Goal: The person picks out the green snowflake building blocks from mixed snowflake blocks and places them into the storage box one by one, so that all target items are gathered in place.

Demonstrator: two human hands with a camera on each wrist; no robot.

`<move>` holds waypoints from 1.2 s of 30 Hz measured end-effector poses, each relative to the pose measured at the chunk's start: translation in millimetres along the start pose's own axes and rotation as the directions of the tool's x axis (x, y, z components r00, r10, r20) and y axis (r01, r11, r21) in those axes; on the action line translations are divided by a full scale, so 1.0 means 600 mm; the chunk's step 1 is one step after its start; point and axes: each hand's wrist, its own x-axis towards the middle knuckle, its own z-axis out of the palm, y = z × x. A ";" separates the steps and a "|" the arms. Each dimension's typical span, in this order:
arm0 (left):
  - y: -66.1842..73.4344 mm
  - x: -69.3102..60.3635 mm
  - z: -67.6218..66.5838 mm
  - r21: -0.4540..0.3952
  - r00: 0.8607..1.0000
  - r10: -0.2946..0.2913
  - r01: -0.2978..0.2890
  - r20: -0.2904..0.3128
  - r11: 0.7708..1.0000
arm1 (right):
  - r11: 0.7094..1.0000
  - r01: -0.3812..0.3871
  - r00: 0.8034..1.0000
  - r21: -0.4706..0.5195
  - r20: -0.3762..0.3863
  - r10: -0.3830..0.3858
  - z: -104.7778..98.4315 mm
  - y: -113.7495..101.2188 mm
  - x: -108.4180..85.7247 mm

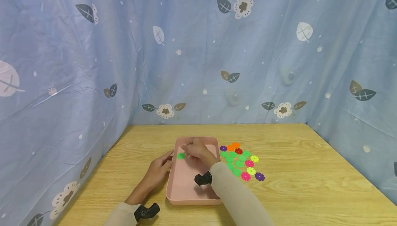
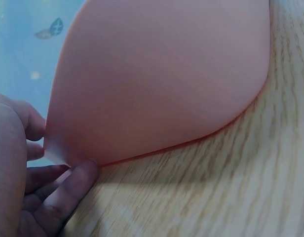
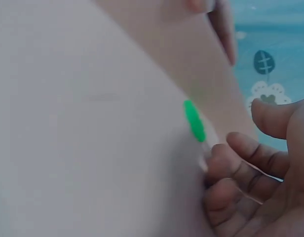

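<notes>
We're seeing the green disc [image 1: 181, 156] lying inside the tray [image 1: 182, 188], just left of the right hand [image 1: 198, 150].
Right fingers are hanging parted, seemingly empty; left hand [image 1: 158, 170] is gripping the tray's left side.

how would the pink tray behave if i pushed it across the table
The pink tray is probably stiff, since its walls stand up without sagging. It seems unlikely to tip, being low and broad with its base on the table. It may slide fairly easily, as its sides and the tabletop both look smooth.
</notes>
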 end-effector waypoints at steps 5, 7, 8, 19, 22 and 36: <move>0.001 -0.001 -0.001 -0.020 1.000 0.001 -0.002 -0.005 1.000 | 0.999 -0.002 0.999 0.037 0.049 0.000 -0.012 -0.017 -0.010; 0.002 -0.002 0.000 -0.020 1.000 0.000 0.000 -0.005 1.000 | 1.000 0.004 0.999 0.027 0.047 -0.006 -0.016 -0.021 -0.015; 0.002 -0.002 0.001 -0.016 1.000 -0.001 0.001 -0.007 1.000 | 0.999 0.003 0.999 0.033 0.048 -0.004 -0.018 -0.023 -0.018; 0.005 -0.006 0.004 0.002 0.999 0.007 -0.007 -0.048 1.000 | 0.992 0.029 0.999 0.124 -0.023 -0.026 -0.049 -0.041 -0.054; 0.004 -0.008 0.004 0.019 0.998 0.017 -0.016 -0.065 1.000 | 0.990 0.050 0.998 0.135 -0.048 -0.044 -0.061 -0.044 -0.063; 0.000 -0.008 0.003 0.048 0.994 0.036 -0.031 -0.105 0.998 | 0.954 0.091 0.979 0.285 -0.202 -0.033 -0.111 -0.004 -0.121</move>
